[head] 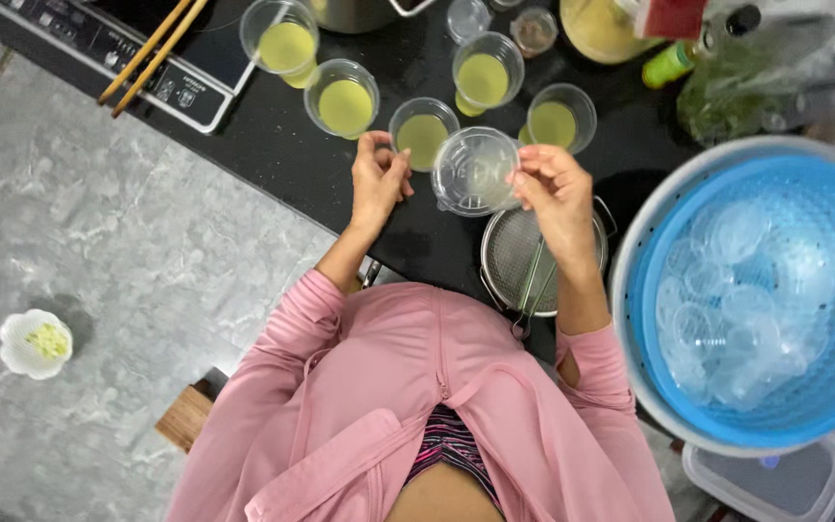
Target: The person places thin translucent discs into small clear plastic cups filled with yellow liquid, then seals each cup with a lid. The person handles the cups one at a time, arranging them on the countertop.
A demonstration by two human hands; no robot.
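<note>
Clear plastic lid (475, 171) sat pinched in the fingertips of both the left hand (379, 177) and the right hand (555, 191), held over the black desk (273, 145) and partly covering a cup of green liquid (422, 133). Lids in the blue colander (823, 251) blurred together, uncountable.

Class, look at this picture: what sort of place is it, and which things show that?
Probably a home kitchen: a black counter with an induction cooktop, cups of green liquid, and a blue colander of clear lids.
</note>
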